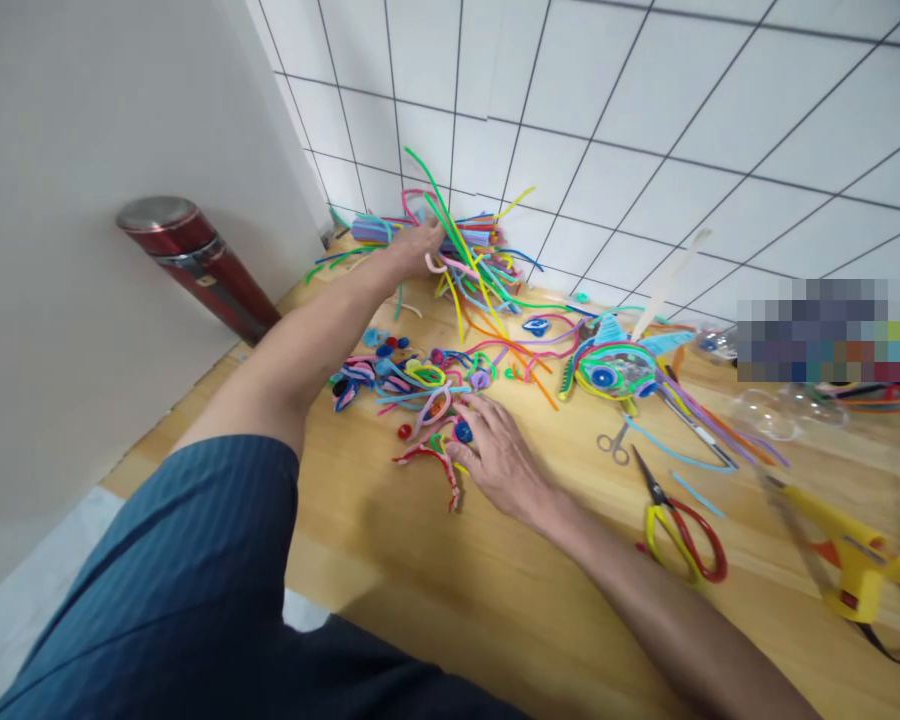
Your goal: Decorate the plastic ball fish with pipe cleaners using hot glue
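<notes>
At the wall, my left hand [418,248] reaches into a heap of colourful pipe cleaners [480,235]; its fingers are partly hidden among green and pink strands, so its grip cannot be made out. My right hand [499,455] rests with fingers spread at the near edge of a pile of small coiled pieces [390,375]. A blue round piece [463,431] lies by its thumb, and a red curved piece [450,475] is just left of it. Right of centre sits a fish-like pipe cleaner figure [619,372] with blue round eyes.
Red-and-yellow scissors [675,530], small scissors [615,443] and a yellow glue gun [847,545] lie on the wooden table [570,620] at right. Clear round domes [765,413] are farther right. A red thermos [202,265] stands at left. White tiled wall [607,130] bounds the back.
</notes>
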The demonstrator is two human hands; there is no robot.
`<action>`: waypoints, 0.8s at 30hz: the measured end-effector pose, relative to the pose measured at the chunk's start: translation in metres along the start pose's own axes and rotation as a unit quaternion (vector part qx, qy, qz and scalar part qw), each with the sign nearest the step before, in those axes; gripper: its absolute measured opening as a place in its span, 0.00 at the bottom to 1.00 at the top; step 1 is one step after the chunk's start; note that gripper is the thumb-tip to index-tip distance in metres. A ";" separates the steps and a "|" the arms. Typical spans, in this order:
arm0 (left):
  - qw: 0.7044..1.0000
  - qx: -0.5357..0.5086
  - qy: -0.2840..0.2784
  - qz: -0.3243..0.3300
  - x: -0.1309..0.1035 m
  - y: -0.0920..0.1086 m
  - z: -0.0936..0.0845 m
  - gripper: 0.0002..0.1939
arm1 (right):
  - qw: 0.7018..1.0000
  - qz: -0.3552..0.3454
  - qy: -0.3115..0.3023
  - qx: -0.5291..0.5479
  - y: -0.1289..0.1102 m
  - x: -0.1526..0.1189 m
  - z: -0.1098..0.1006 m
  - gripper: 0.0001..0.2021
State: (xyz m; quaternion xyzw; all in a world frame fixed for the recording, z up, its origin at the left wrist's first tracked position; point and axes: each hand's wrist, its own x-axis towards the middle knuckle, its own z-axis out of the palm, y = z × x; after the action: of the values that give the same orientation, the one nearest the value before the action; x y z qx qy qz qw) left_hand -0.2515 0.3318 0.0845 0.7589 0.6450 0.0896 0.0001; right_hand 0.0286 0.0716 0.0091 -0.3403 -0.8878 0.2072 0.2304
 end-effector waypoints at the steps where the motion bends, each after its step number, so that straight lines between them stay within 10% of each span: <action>1: 1.000 0.015 -0.002 -0.008 -0.001 0.000 0.003 0.30 | 1.000 0.002 -0.002 0.001 0.000 0.000 0.000 0.27; 11: 0.997 0.045 0.051 -0.038 -0.008 -0.029 -0.018 0.20 | 1.000 0.001 -0.001 -0.008 0.003 -0.001 0.000 0.26; 18: 0.999 -0.034 0.009 -0.015 -0.036 -0.020 0.001 0.18 | 1.000 -0.011 0.006 -0.002 0.002 0.004 -0.007 0.24; 24: 0.994 -0.105 -0.013 -0.020 -0.042 -0.023 -0.004 0.17 | 1.000 -0.013 0.021 0.015 -0.003 0.048 -0.013 0.23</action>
State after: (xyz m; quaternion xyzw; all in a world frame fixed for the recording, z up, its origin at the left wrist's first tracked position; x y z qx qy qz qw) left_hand -0.2813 0.2938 0.0805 0.7427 0.6471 0.1466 0.0902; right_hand 0.0024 0.1062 0.0336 -0.3297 -0.8839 0.2099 0.2569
